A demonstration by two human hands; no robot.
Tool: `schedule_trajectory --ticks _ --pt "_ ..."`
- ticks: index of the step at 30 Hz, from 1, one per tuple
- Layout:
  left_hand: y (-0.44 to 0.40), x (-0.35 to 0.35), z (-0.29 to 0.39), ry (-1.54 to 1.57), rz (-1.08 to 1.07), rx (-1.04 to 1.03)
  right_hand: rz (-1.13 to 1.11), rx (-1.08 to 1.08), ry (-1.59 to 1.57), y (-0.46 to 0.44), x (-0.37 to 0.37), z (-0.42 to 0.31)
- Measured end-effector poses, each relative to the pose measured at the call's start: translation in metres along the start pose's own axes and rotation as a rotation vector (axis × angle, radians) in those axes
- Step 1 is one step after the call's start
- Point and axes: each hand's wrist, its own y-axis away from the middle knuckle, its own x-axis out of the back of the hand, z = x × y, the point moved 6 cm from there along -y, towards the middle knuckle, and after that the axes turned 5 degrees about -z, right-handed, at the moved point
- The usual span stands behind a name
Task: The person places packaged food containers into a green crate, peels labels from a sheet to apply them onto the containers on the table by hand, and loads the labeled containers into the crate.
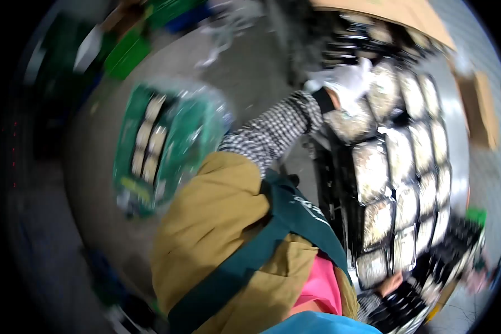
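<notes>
My left hand (350, 83), in a white glove below a checked sleeve, is at the far end of the packs. It grips a film-wrapped black tray pack (350, 123) of pale, mushroom-like food, which sits askew to its neighbours. Motion blur smears the gloved fingers. My right hand (391, 284) is at the near end, against the edge of another pack (404, 249); its fingers are partly hidden, so their grip is unclear. Between both hands, rows of similar packs (370, 170) cover the metal table (458, 161).
A green crate (122, 125) lined with clear plastic stands on the floor, with several packs inside. Cardboard (395, 12) borders the table's far end, and a cardboard box (481, 111) is beyond it. Stacked black trays (401, 306) are beside my right hand. Another green crate (127, 54) stands farther off.
</notes>
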Motion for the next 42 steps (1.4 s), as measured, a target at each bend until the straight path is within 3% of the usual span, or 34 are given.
schedule_trajectory --ticks 1,3,4,5,6,8,10,11,12,13,15,17,18,19,20,21,22,23,24,26,30,33,35,39,42 --pt "0.021 0.021 -0.004 -0.079 0.175 -0.008 0.023 0.157 0.057 -0.012 0.023 -0.003" --pt "0.063 0.061 -0.034 0.041 0.305 0.127 0.061 0.34 0.447 0.002 0.061 -0.12" --pt "0.085 0.078 -0.041 0.106 0.347 0.186 0.072 0.547 0.596 0.002 0.071 -0.158" --pt "0.114 0.104 -0.056 0.116 0.542 0.166 0.102 0.469 0.897 -0.022 0.082 -0.167" --pt "0.139 0.118 -0.081 0.124 0.62 0.223 0.132 0.488 1.067 -0.002 0.093 -0.227" --pt "0.203 0.16 -0.123 0.168 0.739 0.335 0.142 0.584 0.991 0.048 0.091 -0.347" --pt "0.269 0.201 -0.16 0.101 0.858 0.351 0.64 0.859 1.203 0.048 0.086 -0.389" --pt "0.302 0.218 -0.184 0.164 0.8 0.521 0.49 1.183 1.387 0.062 0.061 -0.427" --pt "0.337 0.233 -0.207 0.14 0.86 0.544 0.103 0.794 0.797 0.029 0.049 -0.432" --pt "0.372 0.249 -0.231 0.076 0.898 0.613 0.014 0.766 0.754 0.059 0.015 -0.472" --pt "0.443 0.283 -0.268 -0.083 1.035 0.689 -0.047 1.075 0.523 0.123 -0.061 -0.549" --pt "0.52 0.311 -0.314 0.008 1.11 0.887 -0.241 1.117 0.438 0.204 -0.149 -0.623" --pt "0.555 0.329 -0.324 -0.135 1.095 1.06 -0.396 1.08 0.364 0.219 -0.203 -0.644" --pt "0.592 0.343 -0.342 -0.117 1.164 1.1 -0.627 1.189 0.142 0.257 -0.264 -0.674" --pt "0.622 0.357 -0.355 -0.16 1.177 1.173 -0.653 1.302 0.198 0.322 -0.304 -0.709" --pt "0.657 0.363 -0.377 -0.194 1.228 1.166 -0.86 1.326 -0.048 0.353 -0.375 -0.727" --pt "0.694 0.367 -0.405 -0.26 1.267 1.27 -0.883 1.468 0.053 0.422 -0.411 -0.761" --pt "0.716 0.372 -0.421 -0.254 1.272 1.352 -1.079 1.48 0.012 0.48 -0.455 -0.785" --pt "0.736 0.379 -0.437 -0.253 1.275 1.427 -1.289 1.41 0.072 0.535 -0.502 -0.801" --pt "0.767 0.376 -0.465 -0.26 1.329 1.413 -1.443 1.471 0.062 0.602 -0.597 -0.816" --pt "0.808 0.367 -0.534 -0.315 1.25 1.612 -1.416 1.699 0.107 0.728 -0.692 -0.821" --pt "0.831 0.342 -0.577 -0.257 1.211 1.66 -1.205 1.878 0.455 0.753 -0.754 -0.799" --pt "0.836 0.325 -0.591 -0.216 1.167 1.729 -1.053 1.91 0.428 0.757 -0.753 -0.79" --pt "0.853 0.301 -0.603 -0.355 1.207 1.762 -1.21 1.911 0.024 0.736 -0.687 -0.791" --pt "0.874 0.294 -0.612 -0.34 1.198 1.934 -1.363 1.895 0.087 0.687 -0.636 -0.767"
